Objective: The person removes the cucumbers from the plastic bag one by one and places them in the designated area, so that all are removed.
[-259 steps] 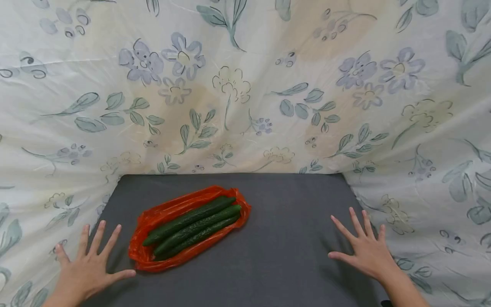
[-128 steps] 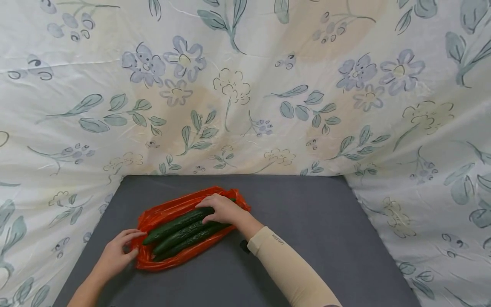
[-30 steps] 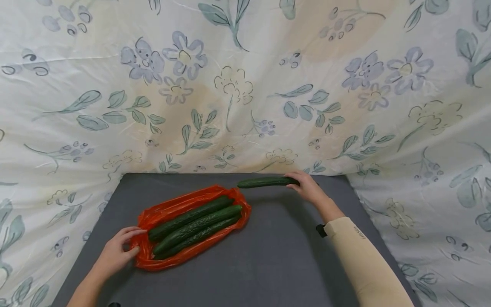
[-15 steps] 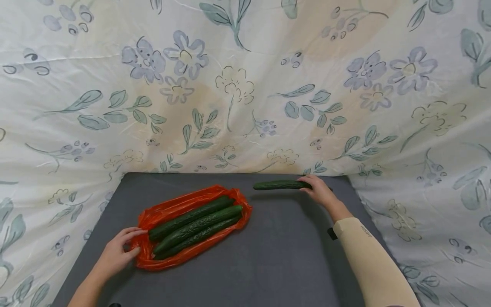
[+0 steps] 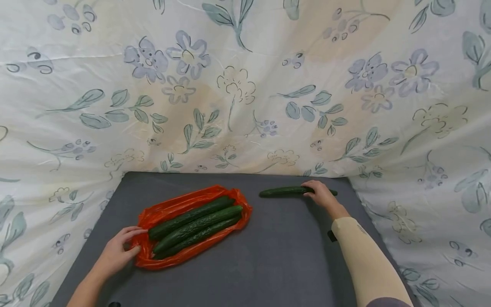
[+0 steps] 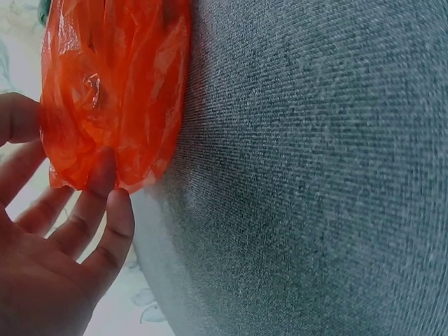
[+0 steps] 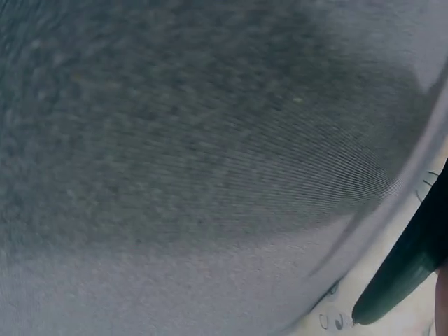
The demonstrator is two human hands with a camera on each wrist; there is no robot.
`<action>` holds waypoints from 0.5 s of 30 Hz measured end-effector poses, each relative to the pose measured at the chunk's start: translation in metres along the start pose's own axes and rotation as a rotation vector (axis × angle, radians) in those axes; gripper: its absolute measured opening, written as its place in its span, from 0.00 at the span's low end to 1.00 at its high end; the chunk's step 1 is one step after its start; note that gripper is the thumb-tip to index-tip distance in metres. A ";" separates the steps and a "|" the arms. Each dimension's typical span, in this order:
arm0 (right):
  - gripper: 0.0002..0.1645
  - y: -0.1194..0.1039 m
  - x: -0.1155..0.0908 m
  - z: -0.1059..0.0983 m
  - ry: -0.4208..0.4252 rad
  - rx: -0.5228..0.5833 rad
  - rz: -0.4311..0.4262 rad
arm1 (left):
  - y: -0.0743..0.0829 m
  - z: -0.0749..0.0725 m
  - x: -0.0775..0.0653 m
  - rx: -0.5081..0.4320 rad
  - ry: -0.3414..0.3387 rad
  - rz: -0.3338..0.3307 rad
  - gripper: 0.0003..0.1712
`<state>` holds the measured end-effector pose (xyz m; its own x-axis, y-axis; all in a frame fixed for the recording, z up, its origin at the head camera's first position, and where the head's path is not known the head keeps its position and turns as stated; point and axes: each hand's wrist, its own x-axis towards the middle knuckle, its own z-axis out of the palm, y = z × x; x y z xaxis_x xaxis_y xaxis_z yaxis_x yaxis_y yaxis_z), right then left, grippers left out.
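Observation:
An orange-red plastic bag (image 5: 165, 209) lies spread on the left half of the table, with three dark green cucumbers (image 5: 193, 229) side by side in it. At the bag's left end, my left hand (image 5: 116, 254) holds its edge between thumb and fingers. Fingertips overlap the thin plastic (image 6: 115, 84) in the left wrist view. Toward the back right, another cucumber (image 5: 281, 192) lies sideways, low over the tabletop. My right hand (image 5: 321, 194) grips it near its right end from above. Only one end of this cucumber (image 7: 399, 276) shows in the right wrist view.
The dark grey table (image 5: 268, 256) reaches to both hands. Behind it and along its sides hangs a pale curtain (image 5: 238, 119) printed with flowers and leaves. The right forearm wears a beige sleeve (image 5: 364, 256).
Since the earlier frames, the right hand has taken a cucumber from the bag, carried it to the right and lowered it toward the table. The left hand came to the bag's end and stays there.

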<state>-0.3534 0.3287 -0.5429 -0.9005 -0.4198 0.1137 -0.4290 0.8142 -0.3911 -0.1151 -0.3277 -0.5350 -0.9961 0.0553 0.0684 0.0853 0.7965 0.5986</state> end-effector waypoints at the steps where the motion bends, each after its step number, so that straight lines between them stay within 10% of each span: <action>1: 0.25 0.001 0.001 0.001 -0.005 -0.004 -0.004 | 0.000 0.000 0.000 -0.003 -0.005 -0.006 0.23; 15: 0.29 -0.001 0.005 0.014 -0.115 -0.084 0.118 | 0.007 -0.001 0.000 -0.001 0.037 0.000 0.21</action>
<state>-0.3569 0.3201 -0.5547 -0.9327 -0.3589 -0.0358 -0.3299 0.8890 -0.3176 -0.1141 -0.3231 -0.5300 -0.9947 0.0330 0.0975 0.0852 0.7957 0.5997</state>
